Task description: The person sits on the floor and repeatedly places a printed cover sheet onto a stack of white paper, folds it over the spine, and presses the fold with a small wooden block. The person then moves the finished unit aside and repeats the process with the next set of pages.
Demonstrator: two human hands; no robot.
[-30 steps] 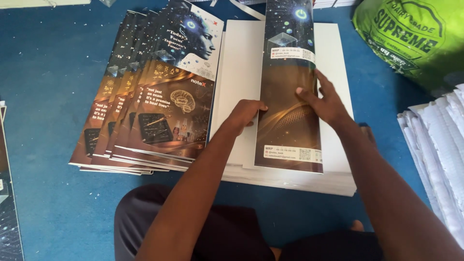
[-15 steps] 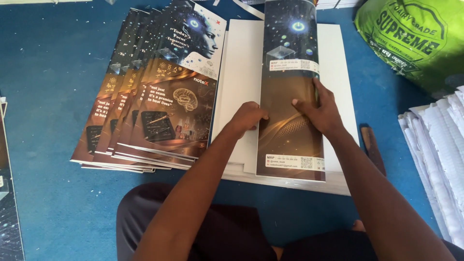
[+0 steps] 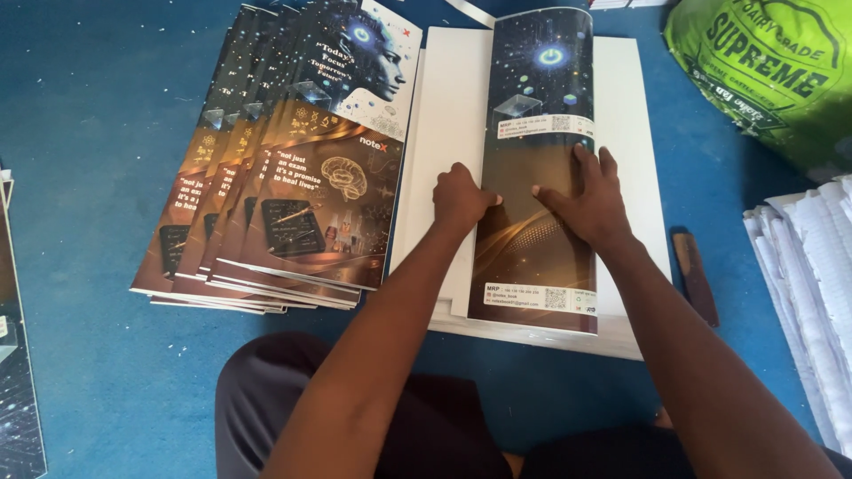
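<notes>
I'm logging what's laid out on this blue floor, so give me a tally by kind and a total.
Folded printed cover sheet under the left hand and right hand: 1
Fanned stack of printed covers: 1
White sheet stack: 1
Green sack: 1
Dark wooden tool: 1
White paper bundle at right: 1
Total: 6

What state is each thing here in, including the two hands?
Left hand: fisted, pressing the cover's folded edge.
Right hand: flat, fingers spread on the cover.
Printed cover: folded over, top end curling up.
White sheet stack: lying flat under the cover.
Folded covers pile: fanned, overlapping.
Green sack: bulging.
</notes>
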